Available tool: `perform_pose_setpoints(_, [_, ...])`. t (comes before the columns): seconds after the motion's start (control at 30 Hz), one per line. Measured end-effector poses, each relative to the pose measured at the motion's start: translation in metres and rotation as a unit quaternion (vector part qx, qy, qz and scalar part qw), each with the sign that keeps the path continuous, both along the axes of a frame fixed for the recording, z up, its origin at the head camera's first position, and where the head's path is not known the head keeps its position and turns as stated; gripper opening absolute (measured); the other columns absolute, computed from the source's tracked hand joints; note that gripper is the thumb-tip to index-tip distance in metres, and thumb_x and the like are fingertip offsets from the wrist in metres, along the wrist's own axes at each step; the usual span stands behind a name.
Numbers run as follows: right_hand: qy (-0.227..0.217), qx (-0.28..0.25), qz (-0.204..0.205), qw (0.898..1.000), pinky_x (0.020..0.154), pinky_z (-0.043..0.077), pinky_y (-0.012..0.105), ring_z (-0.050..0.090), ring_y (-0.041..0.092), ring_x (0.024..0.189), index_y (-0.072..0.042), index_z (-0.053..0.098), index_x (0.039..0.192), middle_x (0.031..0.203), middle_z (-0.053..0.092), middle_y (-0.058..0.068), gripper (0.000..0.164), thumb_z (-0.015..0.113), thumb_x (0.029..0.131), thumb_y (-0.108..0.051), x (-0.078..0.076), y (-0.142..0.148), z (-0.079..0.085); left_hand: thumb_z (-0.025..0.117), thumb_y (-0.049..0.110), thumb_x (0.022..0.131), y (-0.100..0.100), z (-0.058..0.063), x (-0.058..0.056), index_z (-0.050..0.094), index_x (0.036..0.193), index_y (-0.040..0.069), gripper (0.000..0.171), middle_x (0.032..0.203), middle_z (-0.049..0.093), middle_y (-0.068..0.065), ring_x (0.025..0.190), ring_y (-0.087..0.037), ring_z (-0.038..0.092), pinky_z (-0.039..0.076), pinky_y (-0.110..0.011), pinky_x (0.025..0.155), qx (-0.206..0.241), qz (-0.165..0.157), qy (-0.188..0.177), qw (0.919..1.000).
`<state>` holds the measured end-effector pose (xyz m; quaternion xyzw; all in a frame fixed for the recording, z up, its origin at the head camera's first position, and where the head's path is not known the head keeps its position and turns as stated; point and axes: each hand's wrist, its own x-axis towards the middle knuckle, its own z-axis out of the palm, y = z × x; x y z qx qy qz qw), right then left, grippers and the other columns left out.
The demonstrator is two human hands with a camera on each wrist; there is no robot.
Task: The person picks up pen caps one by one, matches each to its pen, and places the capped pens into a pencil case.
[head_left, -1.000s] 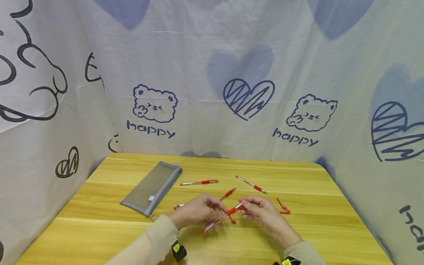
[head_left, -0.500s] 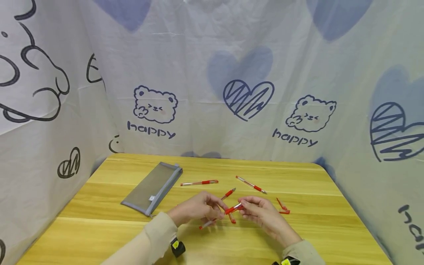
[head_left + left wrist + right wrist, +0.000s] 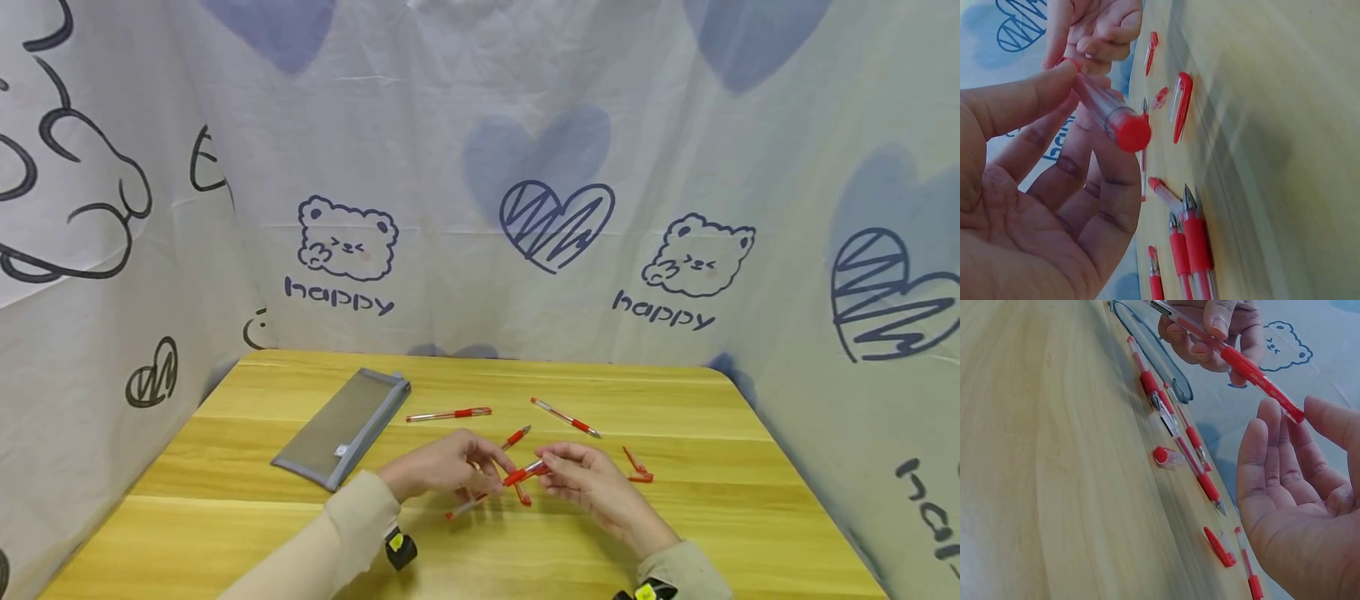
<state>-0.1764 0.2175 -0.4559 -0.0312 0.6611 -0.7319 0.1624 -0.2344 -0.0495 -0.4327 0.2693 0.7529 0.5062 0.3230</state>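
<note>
Pen (image 3: pixel 517 477) held aslant in the air over the table (image 3: pixel 750 500), pinched by both hands.
Left hand (image 3: pixel 450 467) clamps its barrel, right hand (image 3: pixel 592 483) the other end, presumably to steady something so slim; loose pens (image 3: pixel 448 414) and caps (image 3: pixel 641 477) lie around, grey pouch (image 3: pixel 341 425) farther left.

There's room left of the pouch (image 3: pixel 336 425); pens (image 3: pixel 463 413) obstruct its right.
</note>
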Motion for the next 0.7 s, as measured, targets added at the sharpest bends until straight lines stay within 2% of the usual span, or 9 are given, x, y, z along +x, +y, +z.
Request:
perform_pose_setpoints(0.13, [-0.003,0.008,-0.006,1.000,0.088,0.062,0.025,0.073,0.009,0.097,0.004,0.059,0.140,0.109,0.074,-0.005,0.042,0.062,0.111,-0.026,0.000,0.004,-0.001,0.073,0.005,0.098,0.001,0.000,-0.006,0.080,0.116,0.012,0.020,0.099,0.074,-0.025,0.064,-0.013,0.059,0.052,-0.026,0.057,-0.006,-0.009,0.006,0.9999])
perform_pose_setpoints(0.3, [-0.001,0.012,-0.005,1.000,0.090,0.062,0.027,0.073,0.010,0.098,0.001,0.058,0.142,0.108,0.075,-0.003,0.043,0.060,0.112,-0.030,0.005,0.013,-0.004,0.072,0.003,0.098,0.004,0.000,-0.014,0.079,0.114,0.011,0.019,0.089,0.072,-0.023,0.053,-0.013,0.046,0.040,-0.027,0.050,-0.012,-0.023,0.028,0.9993])
perform_pose_setpoints(0.4, [-0.004,0.009,-0.003,1.000,0.091,0.062,0.027,0.073,0.010,0.100,0.000,0.055,0.146,0.110,0.075,-0.004,0.046,0.058,0.112,-0.032,0.008,0.021,-0.006,0.072,0.003,0.098,0.005,0.000,-0.019,0.080,0.114,0.011,0.019,0.088,0.071,-0.024,0.052,-0.015,0.045,0.039,-0.028,0.050,-0.015,-0.031,0.041,0.9986])
perform_pose_setpoints(0.57, [-0.007,-0.001,0.006,1.000,0.091,0.061,0.026,0.073,0.009,0.101,-0.002,0.055,0.146,0.111,0.075,-0.004,0.046,0.058,0.112,-0.032,0.009,0.027,-0.007,0.076,0.006,0.095,0.000,0.003,-0.026,0.082,0.110,0.015,0.018,0.092,0.076,-0.014,0.064,-0.014,0.053,0.046,-0.027,0.060,-0.039,-0.010,0.071,0.9966])
perform_pose_setpoints(0.7, [-0.008,-0.007,0.004,1.000,0.091,0.061,0.026,0.073,0.009,0.101,-0.007,0.059,0.139,0.113,0.075,-0.004,0.036,0.058,0.112,-0.030,0.008,0.026,-0.008,0.075,0.003,0.095,-0.006,0.005,-0.032,0.081,0.113,0.012,0.021,0.092,0.077,-0.014,0.063,-0.014,0.052,0.045,-0.027,0.059,-0.049,-0.002,0.060,0.9970])
